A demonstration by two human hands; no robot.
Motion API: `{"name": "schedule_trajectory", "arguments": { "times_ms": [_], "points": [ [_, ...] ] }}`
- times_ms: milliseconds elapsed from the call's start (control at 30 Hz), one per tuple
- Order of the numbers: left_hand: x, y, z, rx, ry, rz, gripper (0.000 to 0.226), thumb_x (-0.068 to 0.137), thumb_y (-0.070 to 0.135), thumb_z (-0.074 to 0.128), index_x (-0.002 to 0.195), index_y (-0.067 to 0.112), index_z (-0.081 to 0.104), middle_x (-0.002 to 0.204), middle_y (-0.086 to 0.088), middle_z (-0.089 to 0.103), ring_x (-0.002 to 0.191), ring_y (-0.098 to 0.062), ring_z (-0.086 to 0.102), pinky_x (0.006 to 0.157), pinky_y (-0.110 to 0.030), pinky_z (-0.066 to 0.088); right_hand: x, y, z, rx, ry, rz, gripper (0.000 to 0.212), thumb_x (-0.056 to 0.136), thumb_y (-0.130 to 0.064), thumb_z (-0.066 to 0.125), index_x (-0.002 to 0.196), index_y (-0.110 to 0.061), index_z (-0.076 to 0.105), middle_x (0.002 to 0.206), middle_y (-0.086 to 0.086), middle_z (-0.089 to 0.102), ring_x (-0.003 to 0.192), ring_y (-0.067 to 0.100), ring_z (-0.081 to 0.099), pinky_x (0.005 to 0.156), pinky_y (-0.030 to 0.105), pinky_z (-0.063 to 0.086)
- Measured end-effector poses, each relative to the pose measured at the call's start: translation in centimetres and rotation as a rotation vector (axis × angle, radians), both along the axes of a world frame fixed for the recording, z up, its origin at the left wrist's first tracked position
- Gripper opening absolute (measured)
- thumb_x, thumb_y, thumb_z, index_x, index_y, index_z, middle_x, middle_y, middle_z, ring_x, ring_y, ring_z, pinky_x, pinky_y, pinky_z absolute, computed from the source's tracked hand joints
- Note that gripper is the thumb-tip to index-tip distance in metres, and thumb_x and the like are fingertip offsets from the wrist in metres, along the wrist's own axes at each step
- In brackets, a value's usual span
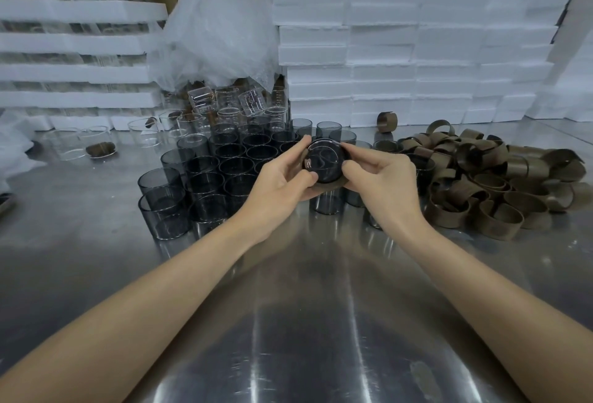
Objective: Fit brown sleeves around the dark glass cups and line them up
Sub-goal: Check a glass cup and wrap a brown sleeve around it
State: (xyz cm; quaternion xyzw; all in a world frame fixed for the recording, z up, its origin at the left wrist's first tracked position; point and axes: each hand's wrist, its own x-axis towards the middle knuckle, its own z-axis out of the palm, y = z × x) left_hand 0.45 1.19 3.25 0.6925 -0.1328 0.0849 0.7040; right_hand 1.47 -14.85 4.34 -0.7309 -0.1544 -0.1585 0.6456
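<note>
At the far left, white foam trays (pixel 80 40) are stacked with what looks like glassware between the layers, and a few clear glass cups (pixel 77 142) stand loose on the steel counter (pixel 305 322) below them. Next comes the block of dark glass cups (pixel 205 184), upright and packed close in rows, bare of sleeves as far as I can see, likely the stock waiting its turn. Just right of them the left hand (pixel 282 191) cradles one dark cup (pixel 324 162) lifted off the counter, fingers curled round its side, one round end turned to the person. A brown sleeve (pixel 327 189) shows under it, seemingly being worked along the wall. The right hand (pixel 378 181) pinches the cup's opposite edge, probably to steady it. Further right lies the heap of brown sleeves (pixel 487 184), within easy reach. A pale mark on the held cup's end is too blurred to read
</note>
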Motion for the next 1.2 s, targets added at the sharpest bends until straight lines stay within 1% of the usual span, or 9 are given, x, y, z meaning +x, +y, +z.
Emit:
{"name": "schedule_trajectory", "arguments": {
  "times_ms": [167,333,433,500,567,667,833,933,1200],
  "points": [
    [0.0,0.4,0.3,-0.018,-0.043,0.002,0.058,0.095,-0.009,0.048,0.145,0.019,0.043,0.131,-0.001,0.062,0.118,-0.019,0.062,0.082,-0.023,0.056,0.2,-0.2,-0.1,0.081,0.017,0.029,0.027,0.081,-0.013,0.069,0.107,-0.020,0.075,0.096,-0.003,0.076,0.096,0.009,0.071,0.092,0.038,0.055],
    [0.1,1.0,0.8,0.003,-0.070,0.000,0.059,0.093,-0.006,0.056,0.145,0.021,0.045,0.133,0.002,0.062,0.124,-0.016,0.058,0.083,-0.023,0.056,0.8,-0.6,0.1,0.139,0.087,0.099,0.034,0.082,-0.007,0.074,0.116,-0.008,0.070,0.102,0.005,0.075,0.099,0.014,0.071,0.094,0.038,0.054],
    [0.2,1.5,0.9,-0.036,-0.073,-0.004,0.058,0.092,-0.004,0.059,0.142,0.022,0.048,0.125,0.004,0.068,0.120,-0.014,0.061,0.084,-0.027,0.056,1.1,-0.7,0.4,0.089,0.129,0.157,0.040,0.080,-0.015,0.077,0.119,-0.011,0.068,0.113,0.004,0.072,0.109,0.013,0.066,0.103,0.038,0.049],
    [0.2,1.5,0.9,-0.113,-0.051,-0.057,0.056,0.092,-0.002,0.061,0.143,0.018,0.048,0.123,0.000,0.069,0.119,-0.018,0.063,0.085,-0.031,0.057,1.3,-0.6,0.6,0.088,0.204,0.262,0.053,0.081,-0.026,0.075,0.130,-0.012,0.059,0.129,0.009,0.063,0.122,0.024,0.057,0.110,0.042,0.042],
    [0.1,1.2,1.0,-0.193,-0.017,-0.111,0.067,0.086,0.009,0.069,0.147,0.014,0.042,0.135,-0.003,0.061,0.122,-0.021,0.060,0.088,-0.035,0.056,1.3,-0.7,0.7,0.189,0.283,0.462,0.055,0.087,-0.030,0.069,0.134,-0.007,0.052,0.135,0.021,0.056,0.126,0.042,0.049,0.113,0.043,0.038],
    [0.2,1.0,1.2,-0.289,0.094,-0.202,0.090,0.075,0.025,0.080,0.151,0.014,0.031,0.143,-0.004,0.053,0.123,-0.018,0.059,0.093,-0.037,0.055,1.2,-1.0,0.8,0.271,0.320,0.586,0.054,0.090,-0.033,0.059,0.134,-0.002,0.051,0.131,0.022,0.059,0.123,0.031,0.057,0.107,0.036,0.044],
    [0.4,1.3,1.3,-0.278,0.180,-0.334,0.069,0.054,0.051,0.087,0.111,0.018,0.069,0.102,0.003,0.071,0.087,-0.006,0.067,0.074,-0.021,0.053,1.1,-0.8,0.8,0.359,0.481,0.655,0.064,0.071,-0.050,0.074,0.122,-0.013,0.066,0.127,0.017,0.063,0.120,0.029,0.060,0.097,0.042,0.052],
    [0.4,1.0,0.8,-0.275,0.195,-0.376,0.052,0.054,0.055,0.086,0.097,0.026,0.078,0.093,0.004,0.073,0.074,-0.005,0.065,0.062,-0.015,0.047,1.1,-0.7,0.9,0.459,0.584,0.627,0.076,0.069,-0.048,0.078,0.127,-0.004,0.057,0.121,0.019,0.066,0.114,0.033,0.064,0.088,0.046,0.056],
    [0.8,0.3,0.2,-0.377,0.297,-0.367,0.054,0.052,0.050,0.087,0.095,0.018,0.080,0.089,-0.001,0.072,0.065,-0.006,0.059,0.052,-0.014,0.042,1.2,-0.7,1.0,0.511,0.665,0.565,0.067,0.071,-0.046,0.069,0.124,-0.005,0.060,0.113,0.018,0.070,0.104,0.032,0.069,0.076,0.039,0.060]
  ]
}}
